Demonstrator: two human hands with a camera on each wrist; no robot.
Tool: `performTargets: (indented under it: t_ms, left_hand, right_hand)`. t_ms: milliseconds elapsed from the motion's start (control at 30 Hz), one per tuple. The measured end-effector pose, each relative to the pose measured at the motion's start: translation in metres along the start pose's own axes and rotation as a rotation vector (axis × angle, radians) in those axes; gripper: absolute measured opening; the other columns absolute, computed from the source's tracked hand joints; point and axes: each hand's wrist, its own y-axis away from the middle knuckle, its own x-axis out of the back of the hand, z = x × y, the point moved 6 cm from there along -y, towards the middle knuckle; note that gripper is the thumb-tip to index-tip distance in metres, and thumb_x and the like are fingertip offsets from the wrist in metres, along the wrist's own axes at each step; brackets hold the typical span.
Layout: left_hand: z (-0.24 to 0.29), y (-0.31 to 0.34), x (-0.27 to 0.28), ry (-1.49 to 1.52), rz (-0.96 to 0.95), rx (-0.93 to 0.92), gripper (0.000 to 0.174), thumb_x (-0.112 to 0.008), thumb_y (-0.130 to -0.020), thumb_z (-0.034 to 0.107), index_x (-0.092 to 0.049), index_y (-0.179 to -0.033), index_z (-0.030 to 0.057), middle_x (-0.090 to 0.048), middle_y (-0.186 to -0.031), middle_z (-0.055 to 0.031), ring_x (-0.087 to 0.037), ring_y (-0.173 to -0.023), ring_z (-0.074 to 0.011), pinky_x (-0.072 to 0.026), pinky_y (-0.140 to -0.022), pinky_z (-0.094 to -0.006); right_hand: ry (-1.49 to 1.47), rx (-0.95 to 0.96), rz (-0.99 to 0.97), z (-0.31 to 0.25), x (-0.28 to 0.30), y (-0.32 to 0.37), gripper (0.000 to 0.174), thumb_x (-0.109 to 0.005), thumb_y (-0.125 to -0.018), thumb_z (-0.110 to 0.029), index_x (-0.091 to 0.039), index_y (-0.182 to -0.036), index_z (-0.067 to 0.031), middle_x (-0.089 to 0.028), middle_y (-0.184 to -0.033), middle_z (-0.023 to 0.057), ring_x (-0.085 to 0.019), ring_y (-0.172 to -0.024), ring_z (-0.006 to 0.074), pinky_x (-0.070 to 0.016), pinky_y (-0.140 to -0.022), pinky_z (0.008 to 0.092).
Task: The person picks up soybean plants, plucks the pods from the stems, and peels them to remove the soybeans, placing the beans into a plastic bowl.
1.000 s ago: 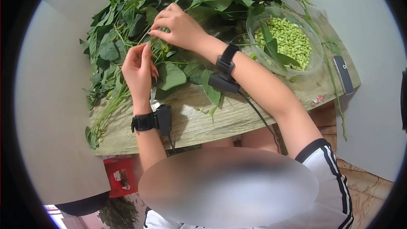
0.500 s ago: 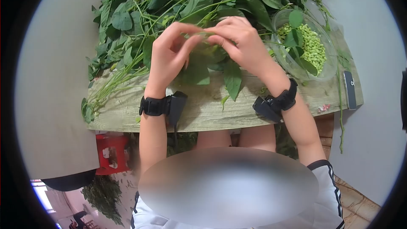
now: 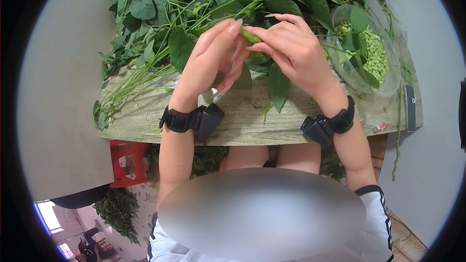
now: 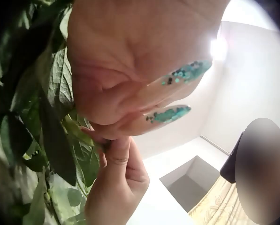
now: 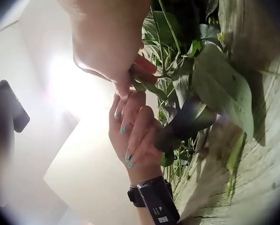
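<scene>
A green bean pod is held between the two hands, over the edge of a heap of leafy bean plants. My right hand pinches it between thumb and forefinger. From the other side, the thumb and forefinger of my left hand pinch the pod's end, with the other fingers curled below. In the right wrist view the pod shows at the meeting fingertips, partly hidden by them. Leaves hang just beside the hands.
A clear plastic bowl of shelled green beans stands at the right, with leaves lying across it. Near the right edge of the wooden table is a phone. Loose stems stick out at the left. A red stool stands below.
Both hands have come from the left part of the heap toward the middle, nearer the body. The pod now shows between their fingertips. The head view has also shifted.
</scene>
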Motion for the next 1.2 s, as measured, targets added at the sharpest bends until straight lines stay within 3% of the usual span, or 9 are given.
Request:
performTargets:
  t_ms: [167, 367, 433, 533, 667, 967, 1067, 1200]
  left_hand:
    - [0.002, 0.001, 0.0, 0.029, -0.063, 0.032, 0.027, -0.041, -0.104, 0.027, -0.047, -0.091, 0.0034, -0.049, -0.068, -0.0049, -0.043, -0.038, -0.011, -0.0324, -0.031, -0.024]
    - [-0.001, 0.002, -0.002, 0.027, -0.071, 0.086, 0.03, -0.041, -0.1, 0.032, -0.048, -0.094, 0.0028, -0.051, -0.07, -0.0057, -0.043, -0.039, -0.0119, -0.0327, -0.032, -0.0237]
    - [-0.002, 0.003, -0.001, 0.009, -0.029, 0.097, 0.025, -0.038, -0.097, 0.028, -0.047, -0.102, 0.0052, -0.048, -0.068, -0.0086, -0.036, -0.034, -0.0156, -0.0283, -0.03, -0.0271]
    - [-0.003, 0.003, -0.002, 0.027, -0.002, 0.109, 0.025, -0.036, -0.096, 0.027, -0.047, -0.103, 0.0053, -0.048, -0.068, -0.009, -0.037, -0.036, -0.0152, -0.0292, -0.032, -0.0264]
    - [-0.007, 0.002, 0.002, 0.061, -0.063, 0.119, 0.022, -0.038, -0.097, 0.028, -0.045, -0.099, 0.007, -0.049, -0.067, -0.0024, -0.04, -0.044, -0.0118, -0.0285, -0.036, -0.0255]
    - [-0.008, -0.001, 0.001, 0.051, 0.035, 0.069, 0.017, -0.037, -0.094, 0.022, -0.045, -0.092, 0.0069, -0.044, -0.06, 0.0003, -0.034, -0.039, -0.0096, -0.0243, -0.035, -0.0246]
    - [-0.007, 0.0, -0.001, 0.016, 0.06, 0.028, 0.016, -0.037, -0.094, 0.019, -0.046, -0.092, 0.0064, -0.043, -0.059, 0.0015, -0.033, -0.037, -0.0089, -0.0232, -0.035, -0.0238]
    - [0.0, 0.005, -0.009, -0.136, 0.116, -0.017, 0.018, -0.036, -0.096, 0.019, -0.046, -0.092, 0.0055, -0.039, -0.059, 0.0036, -0.032, -0.037, -0.0072, -0.0231, -0.035, -0.0226]
  right_hand:
    - [0.03, 0.013, 0.024, 0.001, 0.001, 0.001, 0.024, -0.074, -0.084, -0.018, -0.072, -0.107, -0.0089, -0.062, -0.072, 0.004, -0.062, -0.073, 0.0204, -0.049, -0.093, 0.0397]
    - [0.082, 0.049, 0.04, -0.001, 0.003, 0.0, 0.021, -0.074, -0.083, -0.018, -0.071, -0.103, -0.009, -0.063, -0.072, 0.0025, -0.063, -0.074, 0.0186, -0.0491, -0.093, 0.0392]
    - [0.083, 0.053, 0.038, -0.003, 0.003, 0.0, 0.021, -0.074, -0.083, -0.018, -0.071, -0.102, -0.0091, -0.064, -0.073, 0.002, -0.063, -0.074, 0.018, -0.0491, -0.093, 0.0389]
    - [0.081, 0.046, 0.032, -0.002, 0.002, 0.001, 0.019, -0.074, -0.084, -0.018, -0.07, -0.1, -0.0093, -0.064, -0.074, 0.0011, -0.063, -0.075, 0.0169, -0.0484, -0.094, 0.0384]
    - [0.119, 0.068, 0.043, 0.0, -0.002, 0.003, 0.014, -0.073, -0.084, -0.02, -0.068, -0.093, -0.0101, -0.063, -0.073, 0.0002, -0.063, -0.078, 0.0162, -0.0467, -0.094, 0.0378]
    - [0.154, 0.069, 0.038, -0.003, -0.002, 0.001, 0.01, -0.072, -0.085, -0.017, -0.07, -0.093, -0.0111, -0.063, -0.07, 0.0005, -0.062, -0.075, 0.0164, -0.0463, -0.089, 0.0357]
    - [0.079, 0.039, 0.077, -0.001, -0.001, 0.002, 0.008, -0.071, -0.085, -0.013, -0.072, -0.092, -0.0104, -0.065, -0.071, 0.0018, -0.062, -0.074, 0.0176, -0.0459, -0.087, 0.0359]
    - [-0.178, -0.153, 0.064, 0.007, -0.004, 0.004, 0.009, -0.067, -0.089, -0.014, -0.073, -0.093, -0.0081, -0.067, -0.073, 0.0043, -0.063, -0.072, 0.0207, -0.0451, -0.088, 0.0381]
